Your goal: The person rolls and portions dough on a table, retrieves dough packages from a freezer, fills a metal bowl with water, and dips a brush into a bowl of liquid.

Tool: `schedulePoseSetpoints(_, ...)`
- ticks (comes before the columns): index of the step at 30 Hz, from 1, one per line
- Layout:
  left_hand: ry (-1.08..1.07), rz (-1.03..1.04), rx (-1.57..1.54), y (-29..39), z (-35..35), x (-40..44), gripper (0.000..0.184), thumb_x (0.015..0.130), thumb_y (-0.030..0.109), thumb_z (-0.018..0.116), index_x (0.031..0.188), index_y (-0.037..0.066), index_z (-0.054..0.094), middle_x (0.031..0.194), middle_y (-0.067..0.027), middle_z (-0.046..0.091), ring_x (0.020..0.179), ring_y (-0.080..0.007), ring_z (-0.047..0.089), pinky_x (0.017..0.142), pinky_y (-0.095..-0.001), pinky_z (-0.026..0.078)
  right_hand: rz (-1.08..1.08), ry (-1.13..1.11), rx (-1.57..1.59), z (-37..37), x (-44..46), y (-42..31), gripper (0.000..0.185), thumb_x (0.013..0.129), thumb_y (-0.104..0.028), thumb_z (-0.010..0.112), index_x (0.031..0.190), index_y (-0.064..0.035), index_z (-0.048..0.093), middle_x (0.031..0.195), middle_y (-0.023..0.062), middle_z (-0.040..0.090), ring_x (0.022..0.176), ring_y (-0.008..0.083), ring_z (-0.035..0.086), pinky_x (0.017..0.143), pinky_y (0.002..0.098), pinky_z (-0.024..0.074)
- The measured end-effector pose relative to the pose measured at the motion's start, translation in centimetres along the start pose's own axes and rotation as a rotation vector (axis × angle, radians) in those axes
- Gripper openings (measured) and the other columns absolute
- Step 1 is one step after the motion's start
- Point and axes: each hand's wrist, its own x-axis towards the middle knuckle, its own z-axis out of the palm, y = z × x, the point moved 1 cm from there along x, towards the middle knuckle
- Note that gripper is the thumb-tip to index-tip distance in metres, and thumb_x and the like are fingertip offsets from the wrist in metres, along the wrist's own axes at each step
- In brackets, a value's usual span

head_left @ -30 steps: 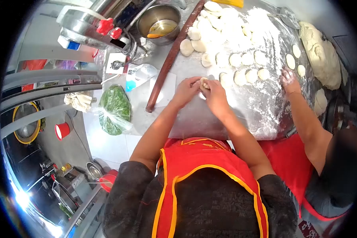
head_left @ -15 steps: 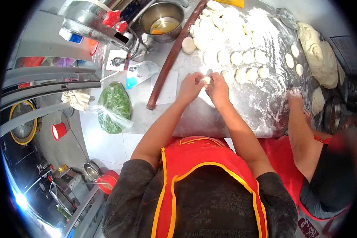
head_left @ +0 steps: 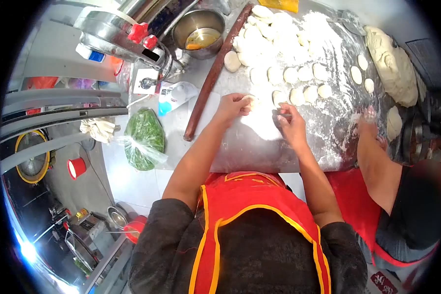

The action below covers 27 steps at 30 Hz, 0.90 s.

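My left hand (head_left: pixel 233 109) pinches a small piece of dough (head_left: pixel 250 103) low over the floured tabletop. Apart from it, on the right, my right hand (head_left: pixel 292 125) has its thumb and fingers spread with nothing visible between them. Its fingertips are close to a round dough piece (head_left: pixel 279 98) at the left end of a short row. More dough pieces (head_left: pixel 290 75) form another row behind, and a floury heap of dough rounds (head_left: pixel 267 29) lies at the back. Glare washes out part of the dough and table.
A long wooden rolling pin (head_left: pixel 215 73) lies left of the dough. Beyond it are a metal pot (head_left: pixel 199 34), a bag of greens (head_left: pixel 145 134) and a machine (head_left: pixel 108 32). At right, a co-worker's hand (head_left: pixel 368 125) rests on the table near a large dough mass (head_left: pixel 389 68).
My hands have separated. The right hand has left the small dough piece and moved right and slightly toward me, its fingers opening, while the left hand keeps hold of the dough.
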Motion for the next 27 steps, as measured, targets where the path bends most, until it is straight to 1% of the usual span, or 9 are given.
schedulePoseSetpoints(2,-0.024,0.087,0.196,0.0,0.4,-0.4,0.030,0.077,0.019,0.067,0.098,-0.002,0.060,0.083,-0.0087,0.060,0.065,-0.0159,0.058,0.057,-0.0296,0.048,0.053,-0.036,0.101,0.3,-0.1,0.8,0.032,0.077,0.003,0.059,0.107,-0.0042,0.055,0.087,0.0062,0.057,0.076,0.0145,0.059,0.069,0.0256,0.0479)
schedulePoseSetpoints(5,0.218,0.531,1.038,0.5,3.5,-3.2,0.050,0.075,0.027,0.069,0.115,0.002,0.053,0.110,-0.0103,0.050,0.088,-0.0245,0.057,0.071,-0.0341,0.049,0.068,-0.080,0.156,2.2,-0.3,2.5,0.030,0.078,0.000,0.060,0.107,-0.0039,0.055,0.088,0.0086,0.060,0.078,0.0164,0.060,0.070,0.0270,0.0481)
schedulePoseSetpoints(6,0.189,0.568,1.083,0.0,3.9,-3.3,0.058,0.072,0.030,0.069,0.120,0.008,0.048,0.119,-0.0113,0.040,0.104,-0.0299,0.048,0.078,-0.0382,0.047,0.059,-0.082,0.147,2.8,-0.3,2.8,0.029,0.078,0.000,0.059,0.107,-0.0038,0.056,0.089,0.0096,0.061,0.079,0.0179,0.061,0.071,0.0277,0.0482)
schedulePoseSetpoints(9,0.198,0.506,1.189,-1.3,4.7,-2.4,0.056,0.072,0.031,0.068,0.119,0.008,0.048,0.117,-0.0098,0.043,0.108,-0.0279,0.045,0.079,-0.0366,0.047,0.022,-0.088,0.103,3.3,-0.8,3.8,0.026,0.082,0.003,0.054,0.107,-0.0008,0.054,0.086,0.0064,0.059,0.074,0.0123,0.057,0.066,0.0237,0.0471)
schedulePoseSetpoints(12,0.158,0.608,1.169,-4.5,3.2,1.2,0.044,0.076,0.028,0.064,0.113,0.008,0.052,0.109,-0.0108,0.050,0.101,-0.0279,0.051,0.079,-0.0347,0.047,-0.006,-0.071,0.094,2.5,-1.3,4.1,0.024,0.083,0.003,0.053,0.107,0.0004,0.054,0.085,0.0041,0.059,0.071,0.0088,0.055,0.064,0.0216,0.0465)
schedulePoseSetpoints(15,0.196,0.475,0.685,0.0,2.5,-0.6,0.033,0.079,0.025,0.061,0.104,0.005,0.054,0.100,-0.0164,0.055,0.087,-0.0327,0.056,0.077,-0.0397,0.045,0.073,-0.055,0.069,0.8,-1.5,4.3,0.027,0.082,0.000,0.056,0.108,-0.0014,0.055,0.089,0.0097,0.061,0.079,0.0164,0.059,0.072,0.0267,0.0474)
schedulePoseSetpoints(20,0.112,0.176,0.515,0.4,0.5,-0.2,0.037,0.079,0.027,0.062,0.105,0.001,0.055,0.098,-0.0141,0.061,0.089,-0.0262,0.057,0.077,-0.0353,0.045,0.093,-0.050,0.096,-0.3,-1.5,3.2,0.034,0.080,-0.003,0.061,0.113,-0.0018,0.053,0.096,0.0117,0.060,0.082,0.0199,0.059,0.076,0.0281,0.0474)
schedulePoseSetpoints(22,-0.010,0.111,0.598,0.8,1.9,-1.3,0.040,0.079,0.026,0.063,0.109,0.002,0.055,0.094,-0.0096,0.062,0.084,-0.0164,0.057,0.075,-0.0307,0.046,0.005,-0.118,0.135,-0.1,-1.5,1.9,0.042,0.077,0.000,0.062,0.117,-0.0030,0.049,0.106,0.0131,0.057,0.087,0.0200,0.058,0.078,0.0281,0.0467)
schedulePoseSetpoints(27,-0.213,0.247,0.598,-0.8,5.8,-2.6,0.047,0.078,0.025,0.065,0.115,0.000,0.050,0.100,-0.0105,0.058,0.089,-0.0149,0.055,0.075,-0.0279,0.045,-0.381,-0.259,-0.165,-1.0,-2.1,-2.1,0.060,0.073,0.003,0.064,0.127,-0.0090,0.042,0.120,0.0149,0.046,0.103,0.0259,0.052,0.084,0.0319,0.0441)
